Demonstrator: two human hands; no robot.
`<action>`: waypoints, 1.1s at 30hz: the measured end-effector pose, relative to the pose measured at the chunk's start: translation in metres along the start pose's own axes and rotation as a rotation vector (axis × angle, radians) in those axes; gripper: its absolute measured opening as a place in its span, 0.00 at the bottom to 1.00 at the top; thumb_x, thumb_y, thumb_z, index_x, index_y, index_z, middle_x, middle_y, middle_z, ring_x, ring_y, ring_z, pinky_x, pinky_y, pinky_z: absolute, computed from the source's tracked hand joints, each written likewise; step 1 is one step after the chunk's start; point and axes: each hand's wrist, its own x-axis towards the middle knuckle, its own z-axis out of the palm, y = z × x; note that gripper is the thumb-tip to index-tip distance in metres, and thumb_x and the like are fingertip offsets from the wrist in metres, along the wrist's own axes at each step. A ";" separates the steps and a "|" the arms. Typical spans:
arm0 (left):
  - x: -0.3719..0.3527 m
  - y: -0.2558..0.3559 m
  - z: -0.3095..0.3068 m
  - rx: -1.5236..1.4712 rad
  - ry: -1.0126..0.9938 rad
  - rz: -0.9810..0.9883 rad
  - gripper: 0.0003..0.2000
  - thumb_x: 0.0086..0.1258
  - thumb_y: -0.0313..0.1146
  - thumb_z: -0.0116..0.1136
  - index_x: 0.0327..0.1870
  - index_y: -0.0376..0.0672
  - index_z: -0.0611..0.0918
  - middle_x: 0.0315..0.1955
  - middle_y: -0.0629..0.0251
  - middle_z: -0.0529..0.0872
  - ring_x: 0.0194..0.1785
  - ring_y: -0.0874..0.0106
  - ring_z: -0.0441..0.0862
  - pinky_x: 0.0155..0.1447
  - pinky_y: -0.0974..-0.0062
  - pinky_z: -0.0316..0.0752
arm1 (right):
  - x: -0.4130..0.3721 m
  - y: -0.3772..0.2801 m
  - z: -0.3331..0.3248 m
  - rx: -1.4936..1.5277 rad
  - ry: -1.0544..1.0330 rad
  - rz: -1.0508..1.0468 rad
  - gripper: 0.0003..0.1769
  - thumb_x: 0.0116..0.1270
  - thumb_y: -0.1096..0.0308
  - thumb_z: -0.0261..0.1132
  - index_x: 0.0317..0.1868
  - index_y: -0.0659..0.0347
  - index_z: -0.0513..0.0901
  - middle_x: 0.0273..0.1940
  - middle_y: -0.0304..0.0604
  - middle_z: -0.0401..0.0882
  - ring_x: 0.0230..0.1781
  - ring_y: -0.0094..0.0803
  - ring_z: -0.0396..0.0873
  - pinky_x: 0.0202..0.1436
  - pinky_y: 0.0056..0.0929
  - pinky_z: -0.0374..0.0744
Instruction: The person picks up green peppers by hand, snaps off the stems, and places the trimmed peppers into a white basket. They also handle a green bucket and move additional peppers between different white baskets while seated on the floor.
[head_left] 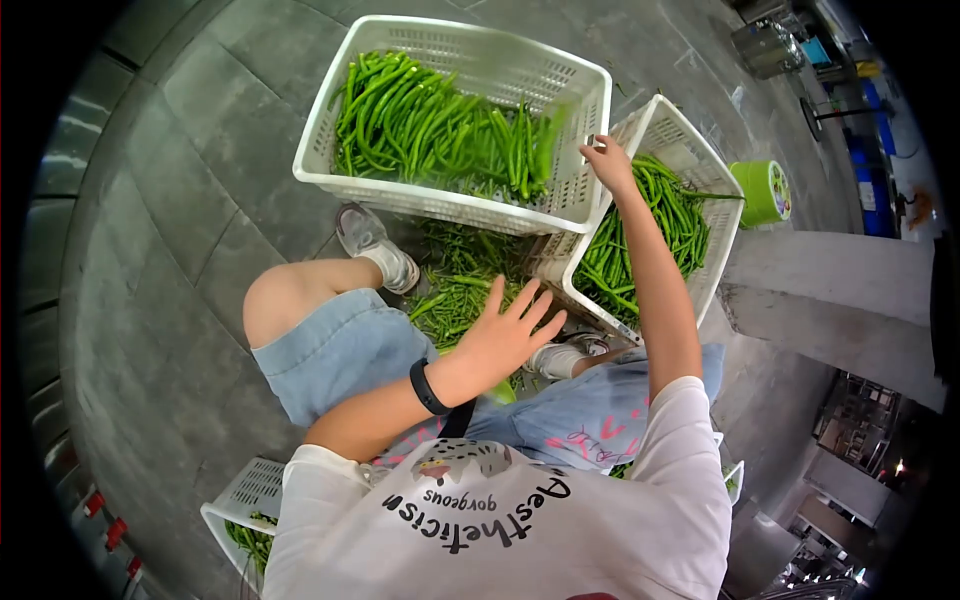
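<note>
In the head view, the left hand (498, 343) hovers palm down, fingers spread wide and holding nothing visible, above a heap of green trimmings (449, 306) on the floor (165, 300) between the person's shoes. The right hand (608, 165) is at the right end of the upper white crate (400, 190), fingers bent and close together; whether they grip anything, I cannot tell. Long green chili peppers (410, 118) lie in that crate, mostly left and centre, with a green blur near its right end. More chili peppers fill part of the tilted-looking right crate (722, 190), beneath the right forearm.
</note>
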 end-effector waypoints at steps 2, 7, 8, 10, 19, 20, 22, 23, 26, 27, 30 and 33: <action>-0.006 0.004 0.015 0.004 -0.071 -0.009 0.30 0.59 0.34 0.58 0.65 0.47 0.67 0.61 0.55 0.69 0.68 0.54 0.61 0.65 0.42 0.57 | -0.023 -0.003 -0.031 -0.040 0.086 -0.110 0.20 0.58 0.59 0.63 0.45 0.66 0.81 0.37 0.52 0.84 0.35 0.42 0.83 0.46 0.36 0.79; -0.014 0.017 0.028 0.004 -0.297 -0.035 0.25 0.60 0.30 0.56 0.62 0.43 0.71 0.51 0.55 0.75 0.57 0.56 0.71 0.61 0.43 0.62 | -0.068 0.079 -0.061 -0.441 -0.013 0.224 0.18 0.55 0.56 0.66 0.36 0.63 0.85 0.36 0.51 0.84 0.35 0.44 0.84 0.45 0.36 0.80; -0.013 0.017 0.028 -0.002 -0.308 -0.024 0.25 0.60 0.30 0.55 0.62 0.43 0.71 0.51 0.55 0.75 0.57 0.56 0.71 0.61 0.43 0.62 | -0.082 0.094 -0.056 -0.585 -0.137 0.271 0.21 0.53 0.51 0.68 0.36 0.63 0.85 0.40 0.49 0.85 0.36 0.43 0.84 0.45 0.34 0.81; -0.011 0.017 0.028 -0.003 -0.314 -0.012 0.25 0.60 0.30 0.55 0.61 0.43 0.71 0.51 0.55 0.75 0.57 0.57 0.71 0.61 0.43 0.62 | -0.107 0.120 -0.043 -0.701 -0.626 0.416 0.29 0.47 0.46 0.72 0.38 0.64 0.84 0.44 0.54 0.83 0.43 0.48 0.82 0.51 0.39 0.78; 0.004 0.002 0.034 0.025 -0.311 -0.095 0.23 0.59 0.34 0.58 0.58 0.42 0.74 0.48 0.58 0.77 0.53 0.59 0.73 0.59 0.48 0.65 | -0.144 0.168 -0.044 -0.671 -0.623 0.034 0.18 0.57 0.62 0.66 0.45 0.62 0.77 0.41 0.58 0.81 0.45 0.55 0.78 0.49 0.45 0.76; 0.007 0.000 0.035 0.016 -0.292 -0.100 0.23 0.60 0.35 0.59 0.57 0.42 0.74 0.47 0.58 0.77 0.53 0.60 0.74 0.58 0.49 0.65 | -0.136 0.149 -0.069 -0.677 -0.604 0.016 0.16 0.57 0.62 0.66 0.41 0.64 0.79 0.40 0.57 0.81 0.44 0.55 0.78 0.48 0.46 0.76; 0.012 -0.003 0.036 -0.005 -0.244 -0.108 0.22 0.60 0.37 0.60 0.56 0.41 0.74 0.46 0.58 0.77 0.52 0.60 0.74 0.57 0.51 0.66 | -0.123 0.118 -0.119 -0.675 -0.439 -0.030 0.17 0.59 0.62 0.66 0.42 0.65 0.78 0.37 0.57 0.82 0.39 0.48 0.81 0.44 0.40 0.78; 0.015 -0.006 0.032 -0.009 -0.193 -0.098 0.21 0.62 0.38 0.59 0.55 0.40 0.75 0.42 0.58 0.78 0.49 0.60 0.76 0.55 0.60 0.70 | -0.119 0.097 -0.145 -0.552 -0.349 0.024 0.15 0.59 0.64 0.66 0.43 0.65 0.78 0.37 0.56 0.82 0.38 0.46 0.82 0.43 0.38 0.79; 0.031 -0.006 0.014 -0.280 -0.085 -0.118 0.19 0.64 0.38 0.58 0.53 0.39 0.76 0.38 0.56 0.80 0.44 0.59 0.78 0.49 0.64 0.74 | -0.137 0.000 -0.203 0.120 0.041 0.027 0.08 0.63 0.71 0.63 0.41 0.65 0.79 0.35 0.48 0.84 0.36 0.34 0.83 0.41 0.30 0.79; 0.036 -0.006 0.008 -0.453 -0.034 -0.146 0.19 0.66 0.39 0.56 0.53 0.38 0.75 0.37 0.54 0.81 0.41 0.57 0.79 0.44 0.65 0.77 | -0.150 -0.041 -0.211 0.234 0.137 -0.038 0.07 0.64 0.73 0.62 0.41 0.65 0.79 0.36 0.46 0.84 0.38 0.33 0.82 0.42 0.29 0.79; 0.051 -0.006 0.016 -1.256 -0.021 -0.288 0.23 0.73 0.47 0.49 0.60 0.39 0.72 0.50 0.56 0.81 0.55 0.63 0.78 0.53 0.65 0.77 | -0.195 -0.105 -0.198 0.417 0.254 -0.404 0.08 0.64 0.76 0.62 0.43 0.64 0.81 0.39 0.45 0.84 0.43 0.36 0.82 0.45 0.28 0.80; 0.063 -0.015 0.011 -2.342 0.031 -0.392 0.30 0.75 0.53 0.39 0.67 0.36 0.61 0.62 0.53 0.70 0.61 0.63 0.73 0.60 0.61 0.73 | -0.234 -0.138 -0.147 0.262 0.011 -0.788 0.15 0.55 0.82 0.63 0.44 0.63 0.81 0.49 0.49 0.81 0.50 0.40 0.80 0.49 0.34 0.81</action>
